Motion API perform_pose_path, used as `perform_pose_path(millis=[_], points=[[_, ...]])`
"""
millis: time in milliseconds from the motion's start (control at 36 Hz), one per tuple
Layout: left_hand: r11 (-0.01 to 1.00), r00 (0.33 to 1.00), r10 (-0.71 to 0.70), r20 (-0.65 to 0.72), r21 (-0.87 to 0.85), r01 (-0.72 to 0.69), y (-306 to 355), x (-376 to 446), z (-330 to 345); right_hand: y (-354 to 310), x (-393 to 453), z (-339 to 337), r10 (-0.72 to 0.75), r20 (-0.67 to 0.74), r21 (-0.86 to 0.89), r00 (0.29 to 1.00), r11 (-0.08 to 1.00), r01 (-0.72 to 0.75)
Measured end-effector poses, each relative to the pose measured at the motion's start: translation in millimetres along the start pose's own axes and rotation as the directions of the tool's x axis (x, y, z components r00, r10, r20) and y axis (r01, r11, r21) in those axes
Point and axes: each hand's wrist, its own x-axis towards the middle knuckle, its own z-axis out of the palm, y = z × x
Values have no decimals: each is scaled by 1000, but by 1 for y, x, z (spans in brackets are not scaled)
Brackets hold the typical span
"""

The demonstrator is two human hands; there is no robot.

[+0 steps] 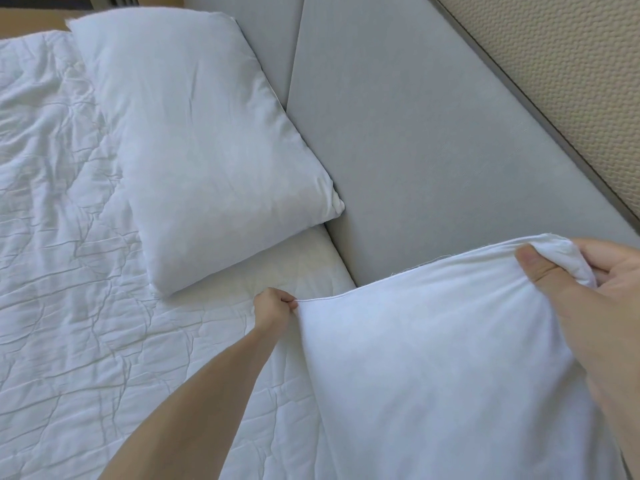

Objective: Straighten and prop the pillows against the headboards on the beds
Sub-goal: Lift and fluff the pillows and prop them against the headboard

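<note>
Near the grey headboard (433, 133), white pillow (433, 375) pinched at its top corners by left hand (275, 306) and right hand (588, 282), second pillow (194, 147) propped against headboard, on rumpled bed (69, 271).

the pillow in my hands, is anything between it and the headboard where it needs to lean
Nothing visible. The near pillow, pinched by the left hand and gripped by the right hand, faces bare grey headboard. The other pillow already leans further along, off to the side.
</note>
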Motion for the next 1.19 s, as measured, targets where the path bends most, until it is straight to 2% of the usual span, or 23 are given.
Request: perform_pose_path(millis=[167,250,361,500,639,750,861,972,1083,1194], points=[[998,999,7,-39,64,-4,-6,7,1,-5,2,5,-25,4,-80,1000,996,26],[987,996,48,-69,159,-37,-13,4,-1,-5,1,8,-20,-8,-118,1000,993,19],[932,993,34,-114,362,10,-15,-10,-8,-1,-2,10,-27,-16,-132,999,991,25],[908,993,65,-96,419,-19,-18,-7,-12,-3,-1,11,-26,-50,-132,998,991,19],[931,993,116,24,345,-117,-24,3,-26,-11,0,6,-28,11,-129,1000,991,29],[962,995,102,-12,258,-95,-18,6,-45,-17,-4,0,0,62,-138,998,990,8],[968,977,205,59,136,-211,10,-6,-60,-16,-15,-5,13,71,-159,997,987,-2],[942,899,318,302,7,-335,65,-34,-70,-11,-31,-13,72,79,-123,994,991,-62],[879,733,440,519,-82,-470,135,-77,-70,5,-50,-20,169,115,-79,979,984,-160],[792,576,564,593,-188,-582,195,-121,-61,21,-73,-27,220,151,-86,964,974,-209]])
